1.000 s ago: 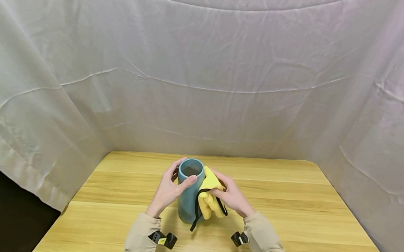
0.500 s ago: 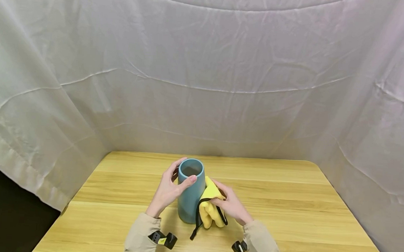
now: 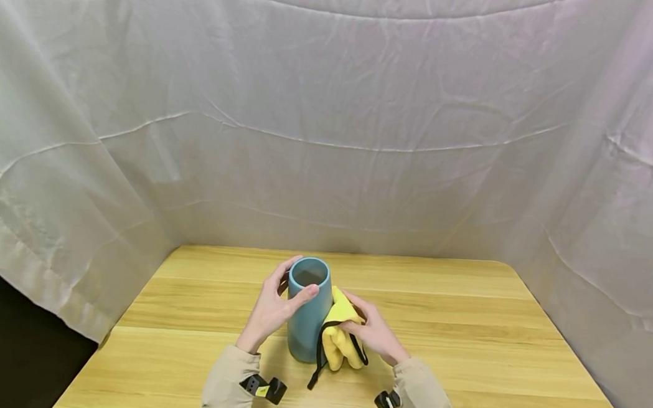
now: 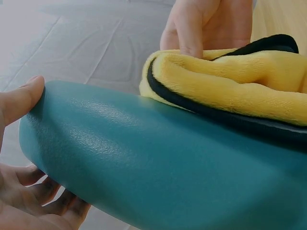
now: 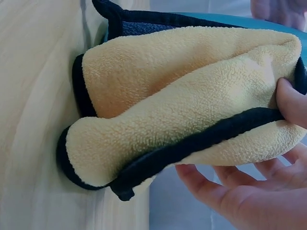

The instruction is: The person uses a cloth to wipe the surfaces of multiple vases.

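A tall blue-green vase [image 3: 304,327] stands upright on the wooden table. My left hand [image 3: 271,303] grips it near the top, thumb on the near side of the rim and fingers round the left side. In my right hand [image 3: 374,328] is a folded yellow cloth [image 3: 340,342] with black edging, pinched between thumb and fingers. The cloth [image 4: 230,86] lies against the vase's right side in the left wrist view. Seen from the right wrist, the lower folds of the cloth [image 5: 144,105] reach down to the tabletop. The far side of the vase is hidden.
The pale wooden table [image 3: 463,350] extends on both sides of the vase. Grey fabric [image 3: 362,169] hangs behind and along both sides. A dark area [image 3: 9,340] shows beyond the left edge. Small black devices sit on both wrists.
My right hand has slid the yellow cloth down along the vase's side from a second ago, and has stayed put over the last half second. The left hand and vase have not moved.
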The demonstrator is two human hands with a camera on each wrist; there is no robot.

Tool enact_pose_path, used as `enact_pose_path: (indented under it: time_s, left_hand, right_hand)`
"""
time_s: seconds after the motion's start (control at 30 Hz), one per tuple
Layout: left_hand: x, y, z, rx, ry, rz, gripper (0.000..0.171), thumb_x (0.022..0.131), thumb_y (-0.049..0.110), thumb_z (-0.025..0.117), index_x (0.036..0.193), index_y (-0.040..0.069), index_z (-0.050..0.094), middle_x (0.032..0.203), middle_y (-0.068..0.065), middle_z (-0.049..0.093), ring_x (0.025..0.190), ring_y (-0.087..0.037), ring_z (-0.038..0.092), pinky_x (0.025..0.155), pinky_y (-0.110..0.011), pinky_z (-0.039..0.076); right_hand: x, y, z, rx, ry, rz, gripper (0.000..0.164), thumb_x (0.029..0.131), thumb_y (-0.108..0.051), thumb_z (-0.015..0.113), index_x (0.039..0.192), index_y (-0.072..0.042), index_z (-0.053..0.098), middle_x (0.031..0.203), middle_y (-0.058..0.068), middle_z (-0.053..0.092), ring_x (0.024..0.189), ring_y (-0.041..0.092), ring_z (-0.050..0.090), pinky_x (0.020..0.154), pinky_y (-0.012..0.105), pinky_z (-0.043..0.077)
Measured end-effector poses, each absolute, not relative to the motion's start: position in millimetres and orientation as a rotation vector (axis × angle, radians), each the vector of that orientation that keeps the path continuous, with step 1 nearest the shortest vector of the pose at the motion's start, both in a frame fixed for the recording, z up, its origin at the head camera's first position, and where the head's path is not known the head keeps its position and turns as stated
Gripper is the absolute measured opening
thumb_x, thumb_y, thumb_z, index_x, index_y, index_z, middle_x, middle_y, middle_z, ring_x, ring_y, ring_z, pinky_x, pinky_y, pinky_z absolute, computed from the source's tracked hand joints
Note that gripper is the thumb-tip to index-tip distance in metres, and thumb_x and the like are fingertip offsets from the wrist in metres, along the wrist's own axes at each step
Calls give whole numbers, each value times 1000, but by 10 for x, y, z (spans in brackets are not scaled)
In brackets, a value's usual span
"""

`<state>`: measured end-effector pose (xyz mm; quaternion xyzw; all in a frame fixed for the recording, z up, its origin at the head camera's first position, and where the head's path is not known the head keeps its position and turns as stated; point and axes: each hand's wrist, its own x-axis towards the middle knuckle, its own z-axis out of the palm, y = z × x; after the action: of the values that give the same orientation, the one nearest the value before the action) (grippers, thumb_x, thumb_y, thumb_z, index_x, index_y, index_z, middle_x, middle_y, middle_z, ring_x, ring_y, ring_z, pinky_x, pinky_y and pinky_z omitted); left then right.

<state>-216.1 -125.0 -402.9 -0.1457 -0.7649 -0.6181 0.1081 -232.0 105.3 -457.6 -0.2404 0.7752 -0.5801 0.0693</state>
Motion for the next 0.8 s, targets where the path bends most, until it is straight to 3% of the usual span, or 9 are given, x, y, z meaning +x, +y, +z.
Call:
enact_pose_path:
  time_s: [0.37, 0.8]
  left_hand:
    - [-2166, -1245, -4032, -431, -2239, -1815, 65, 88, 19, 78, 146, 9, 50, 136, -13, 61, 123, -31, 58, 113, -52, 41]
    - [-2162, -1241, -4031, -423, -2245, -1818, 64, 88, 19, 78, 146, 11, 50, 137, -12, 61, 123, -30, 58, 113, -52, 41]
  right_hand:
    - [-2342, 991, -4247, -811, 2309, -1842, 64, 95, -4, 64, 154, -4, 39, 150, 26, 48, 117, 16, 57, 92, 21, 53]
    - [-2333, 965, -4033, -832, 2286, -1852, 66, 96, -3, 64, 156, -8, 36, 156, 21, 43, 127, 34, 55, 91, 24, 55]
